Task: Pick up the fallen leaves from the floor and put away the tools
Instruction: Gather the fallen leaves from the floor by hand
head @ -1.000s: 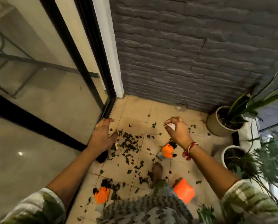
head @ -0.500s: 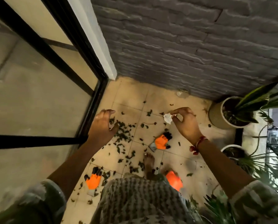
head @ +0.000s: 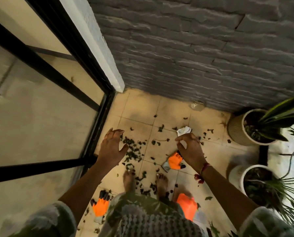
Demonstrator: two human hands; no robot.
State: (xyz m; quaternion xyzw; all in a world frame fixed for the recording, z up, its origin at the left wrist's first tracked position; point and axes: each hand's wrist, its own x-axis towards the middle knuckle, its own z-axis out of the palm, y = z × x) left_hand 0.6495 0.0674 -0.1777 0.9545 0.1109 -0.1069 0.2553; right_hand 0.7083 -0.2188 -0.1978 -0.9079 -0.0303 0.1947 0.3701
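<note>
Since the moment before, my left hand has opened and lifted. It was curled down on the heap, and now its fingers are spread and loose, holding nothing, beside the black-framed glass sliding door. Under it, the small dark fallen leaves lie scattered on the beige floor tiles, so I judge that nothing from this heap is collected yet. One orange fabric glove with black fingertips lies by my left foot, a second orange glove lies between my hands, and a third orange glove lies by my right foot; no tool is put away. My right hand has moved little; its thumb and forefinger pinch a white crumpled paper piece over the tiles. Far right stand a beige ribbed round pot and a white round pot.
</note>
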